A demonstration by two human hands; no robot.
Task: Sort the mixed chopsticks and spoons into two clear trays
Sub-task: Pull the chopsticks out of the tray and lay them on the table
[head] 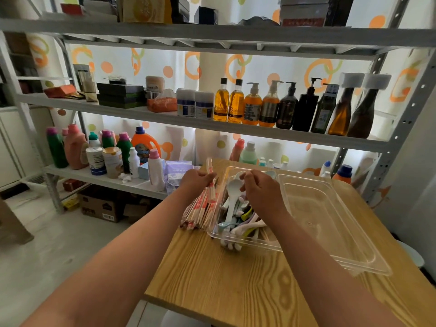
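Two clear trays stand side by side on the wooden table (pixel 236 279). The left tray (pixel 217 234) holds several plastic spoons (pixel 238 220) in white, blue, purple and yellow. The right tray (pixel 330 220) has nothing in it. A pile of wrapped chopsticks (pixel 200 211) lies on the table just left of the left tray. My left hand (pixel 195 181) pinches wrapped chopsticks (pixel 210 171) that stick up above the pile. My right hand (pixel 259 187) grips a pale spoon (pixel 234 187) over the left tray.
A grey metal shelf unit (pixel 212 125) stands behind the table, loaded with bottles, boxes and detergent jugs. A cardboard box (pixel 101 208) sits on the floor at the left. The table's left edge runs close to the chopstick pile.
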